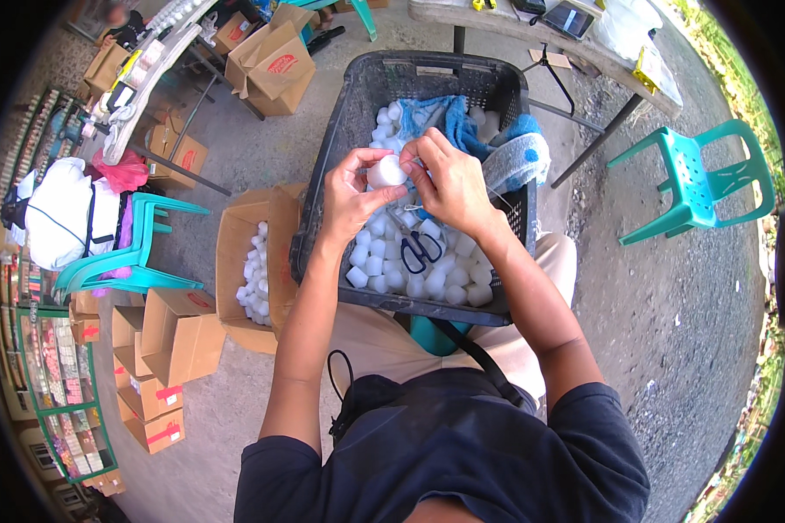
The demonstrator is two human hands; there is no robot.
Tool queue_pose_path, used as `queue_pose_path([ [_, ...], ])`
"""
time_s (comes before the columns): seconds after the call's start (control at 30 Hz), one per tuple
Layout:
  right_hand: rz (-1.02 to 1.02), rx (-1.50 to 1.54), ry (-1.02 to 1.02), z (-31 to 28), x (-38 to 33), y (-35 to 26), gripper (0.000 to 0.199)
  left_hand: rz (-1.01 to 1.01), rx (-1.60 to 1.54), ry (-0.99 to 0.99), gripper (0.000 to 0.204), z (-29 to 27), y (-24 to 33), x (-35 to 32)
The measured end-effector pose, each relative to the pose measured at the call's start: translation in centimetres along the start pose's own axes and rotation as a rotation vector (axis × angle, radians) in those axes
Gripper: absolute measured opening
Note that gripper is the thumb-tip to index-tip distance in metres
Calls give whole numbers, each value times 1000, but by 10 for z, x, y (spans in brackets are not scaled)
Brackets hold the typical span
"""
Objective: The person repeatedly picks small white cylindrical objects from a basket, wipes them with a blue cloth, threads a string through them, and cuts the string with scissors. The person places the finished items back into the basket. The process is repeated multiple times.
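Above a black plastic crate (384, 301), my left hand (347, 196) grips a small white rounded piece (387, 173) between thumb and fingers. My right hand (449, 179) is closed in a pinch at the piece's right side. Whatever those fingertips pinch is too small to make out. Many similar white pieces (455, 277) fill the crate below. On top of them lies a pair of scissors with dark blue handles (421, 251), partly under my hands. A blue and white cloth (469, 131) drapes over the crate's far right part.
Left of the crate, an open cardboard box (233, 228) holds more white pieces. Green plastic chairs stand at the left (139, 248) and right (706, 174). Tables rise at the far left (161, 65) and far right (497, 22). Several cartons (179, 336) sit on the floor.
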State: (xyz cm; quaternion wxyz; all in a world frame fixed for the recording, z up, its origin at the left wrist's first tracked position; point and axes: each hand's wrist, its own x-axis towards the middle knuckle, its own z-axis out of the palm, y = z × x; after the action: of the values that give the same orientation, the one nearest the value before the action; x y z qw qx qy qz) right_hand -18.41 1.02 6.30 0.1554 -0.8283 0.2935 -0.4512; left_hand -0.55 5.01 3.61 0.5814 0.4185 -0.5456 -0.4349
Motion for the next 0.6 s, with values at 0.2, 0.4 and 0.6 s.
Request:
queue_pose_path([
  [0.2, -38, 42, 0, 0, 0, 0, 11, 38, 53, 1, 48, -2, -1, 0],
  [0.4, -88, 239, 114, 2, 1, 1, 23, 119, -89, 24, 49, -1, -2, 2],
  [0.6, -25, 248, 93, 3, -4, -2, 23, 228, 21, 5, 51, -1, -3, 2],
])
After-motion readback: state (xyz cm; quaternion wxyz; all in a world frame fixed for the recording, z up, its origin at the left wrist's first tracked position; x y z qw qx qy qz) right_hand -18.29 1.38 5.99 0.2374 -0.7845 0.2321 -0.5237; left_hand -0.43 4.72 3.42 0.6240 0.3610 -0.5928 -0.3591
